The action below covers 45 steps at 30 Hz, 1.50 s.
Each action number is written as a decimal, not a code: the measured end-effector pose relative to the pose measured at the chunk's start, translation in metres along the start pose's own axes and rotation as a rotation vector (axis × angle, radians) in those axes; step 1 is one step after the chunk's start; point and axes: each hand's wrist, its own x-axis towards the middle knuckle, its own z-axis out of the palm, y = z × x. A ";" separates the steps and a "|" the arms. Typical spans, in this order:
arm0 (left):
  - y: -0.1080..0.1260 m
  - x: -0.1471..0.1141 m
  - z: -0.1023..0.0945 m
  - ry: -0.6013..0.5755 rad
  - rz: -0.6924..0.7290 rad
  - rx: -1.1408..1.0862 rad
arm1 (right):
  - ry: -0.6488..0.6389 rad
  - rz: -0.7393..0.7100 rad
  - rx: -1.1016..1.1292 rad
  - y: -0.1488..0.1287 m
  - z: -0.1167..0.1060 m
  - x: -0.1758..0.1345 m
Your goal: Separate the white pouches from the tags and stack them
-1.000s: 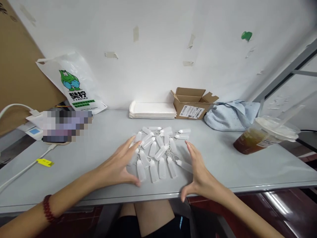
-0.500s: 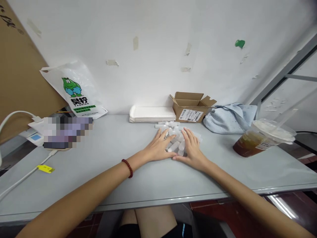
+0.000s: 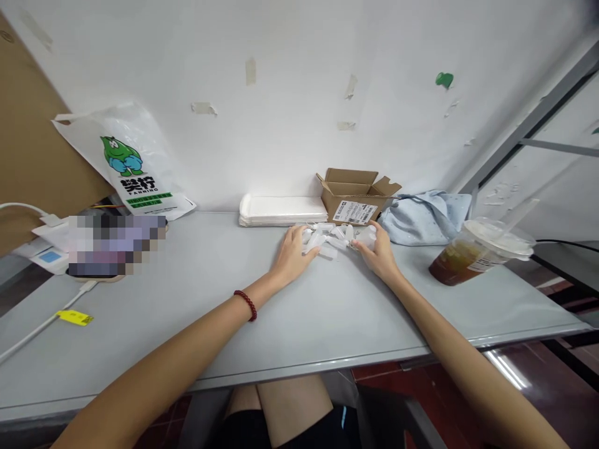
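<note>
Several small translucent white plastic tubes [image 3: 327,240] lie in a loose pile on the grey table, near its back. My left hand [image 3: 292,252] is cupped against the pile's left side, its thumb apart from the curved fingers and touching the tubes. On the right side, my right hand [image 3: 378,252] curves round the pile's edge with its thumb and fingers apart. Some translucent pieces [image 3: 366,236] show between that thumb and the fingers. Neither hand is seen closed on a single tube, though some fingertips are hidden behind the pile.
Behind the pile are a stack of flat white packs [image 3: 283,211] and an open cardboard box [image 3: 350,193]. A light blue cloth bag [image 3: 423,218] and a lidded drink cup [image 3: 475,252] stand right. At left are a phone [image 3: 116,246], its white cable [image 3: 32,337] and a white plastic bag [image 3: 133,162].
My hands have moved apart and slightly away from me, from over the tubes to the pile's two sides. The tubes sit farther back and more are uncovered. The view has shifted a little.
</note>
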 end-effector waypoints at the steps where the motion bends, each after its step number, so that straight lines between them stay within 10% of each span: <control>1: 0.000 -0.001 -0.001 -0.001 -0.024 -0.012 | 0.022 0.019 0.030 -0.002 -0.004 0.001; 15: 0.009 -0.016 -0.005 -0.498 0.296 0.102 | -0.082 0.006 0.114 -0.010 -0.004 -0.006; 25: 0.006 -0.015 -0.002 -0.369 0.309 0.090 | 0.015 0.215 0.062 0.006 -0.028 0.003; 33: 0.010 -0.023 -0.001 -0.259 0.424 0.229 | -0.304 0.232 -0.122 0.008 -0.031 -0.002; 45: 0.010 -0.023 0.001 -0.227 0.416 0.261 | -0.366 0.233 -0.260 0.021 -0.021 0.005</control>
